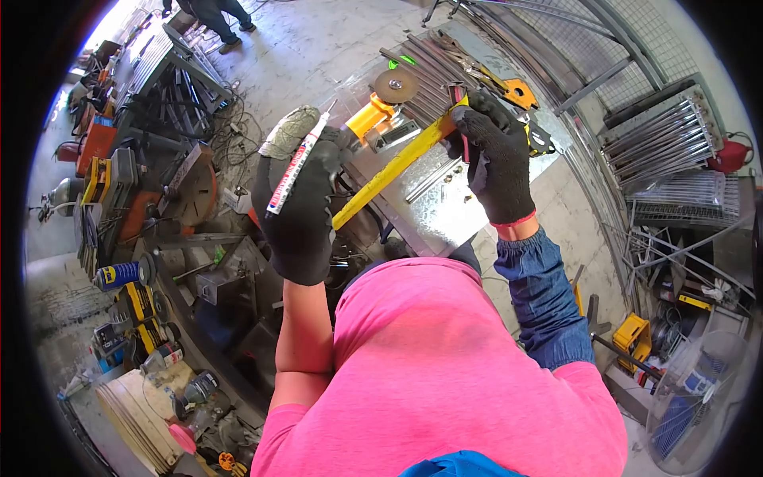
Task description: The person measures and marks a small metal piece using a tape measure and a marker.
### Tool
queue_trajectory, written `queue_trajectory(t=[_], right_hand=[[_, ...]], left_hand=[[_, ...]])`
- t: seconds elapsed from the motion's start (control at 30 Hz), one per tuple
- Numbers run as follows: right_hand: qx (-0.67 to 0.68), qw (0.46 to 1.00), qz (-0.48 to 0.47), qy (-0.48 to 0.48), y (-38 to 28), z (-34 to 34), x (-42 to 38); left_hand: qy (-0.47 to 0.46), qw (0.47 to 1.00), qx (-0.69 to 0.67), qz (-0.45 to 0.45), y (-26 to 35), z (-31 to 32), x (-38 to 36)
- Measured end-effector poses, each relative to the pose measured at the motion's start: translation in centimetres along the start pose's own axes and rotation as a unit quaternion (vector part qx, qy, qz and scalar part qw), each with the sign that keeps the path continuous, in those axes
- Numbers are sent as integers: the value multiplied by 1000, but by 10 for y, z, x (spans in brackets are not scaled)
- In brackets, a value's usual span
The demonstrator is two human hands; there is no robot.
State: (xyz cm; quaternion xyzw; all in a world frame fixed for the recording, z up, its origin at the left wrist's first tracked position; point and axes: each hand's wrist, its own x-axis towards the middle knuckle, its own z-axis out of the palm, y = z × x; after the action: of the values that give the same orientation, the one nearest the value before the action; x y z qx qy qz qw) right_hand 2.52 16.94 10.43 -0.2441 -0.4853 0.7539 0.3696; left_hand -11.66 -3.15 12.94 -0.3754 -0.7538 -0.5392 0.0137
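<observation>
My left hand, in a dark glove with a grey patch, is closed around a white marker with red lettering. A yellow tape measure blade runs from beside that hand up to my right hand; its case is hidden. My right hand, in a black glove, is closed on the blade's far end. A thin reddish edge shows by its fingers. Beyond the blade, an orange angle grinder with a brown disc lies on a metal-topped table, near several dark metal bars.
An orange-yellow tool lies at the table's far right. Shiny tubes stand stacked at the right, above a fan. A blue spray can and machines line the left. Another person's legs show at the top, near cables.
</observation>
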Motion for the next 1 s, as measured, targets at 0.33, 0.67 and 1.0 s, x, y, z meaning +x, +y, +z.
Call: queue_trajectory(t=[0.33,0.67,1.0], right_hand=[[-445,766,-464,4,5,20,-4],[-550,707,-442,-46,-4,20,-13],[-576,621,-513,-139,-12,8,-4]], left_hand=[[44,956,-290,-28,26,40,-7],[32,967,-251,-26,28,54,-12],[-55,974,-200,-89,33,34,5]])
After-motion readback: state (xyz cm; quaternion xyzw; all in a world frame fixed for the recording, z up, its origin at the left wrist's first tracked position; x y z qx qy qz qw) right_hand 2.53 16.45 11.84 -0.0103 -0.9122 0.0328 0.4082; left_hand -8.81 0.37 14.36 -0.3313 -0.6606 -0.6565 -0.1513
